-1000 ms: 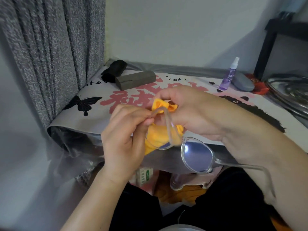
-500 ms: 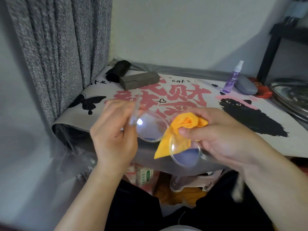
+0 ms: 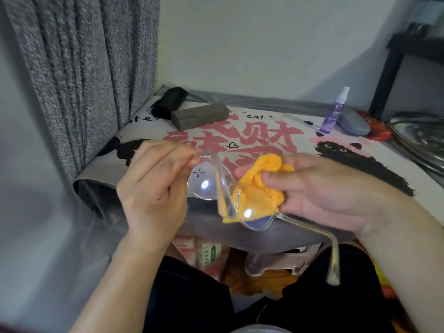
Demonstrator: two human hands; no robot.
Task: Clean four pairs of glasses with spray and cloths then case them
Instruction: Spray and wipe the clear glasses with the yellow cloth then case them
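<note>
Mid-air over near tabletop (image 3: 360,188) edge: left hand (image 3: 153,188) pinching clear glasses (image 3: 216,186) at left hinge, right hand (image 3: 319,191) bunching orange cloth (image 3: 259,188) on right lens; risk: hard rubbing twists frame, loose temple snags, drop to lap.

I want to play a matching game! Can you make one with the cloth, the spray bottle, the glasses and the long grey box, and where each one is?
Things:
1. cloth
2. spray bottle
3. glasses
4. grey box

Places:
A. standing at the far right of the table, beside a rounded grey case
B. lying at the far left of the table, next to a black pouch
C. bunched in the right hand
D. pinched at one end by the left hand

Pairs: 1-C, 2-A, 3-D, 4-B
</note>
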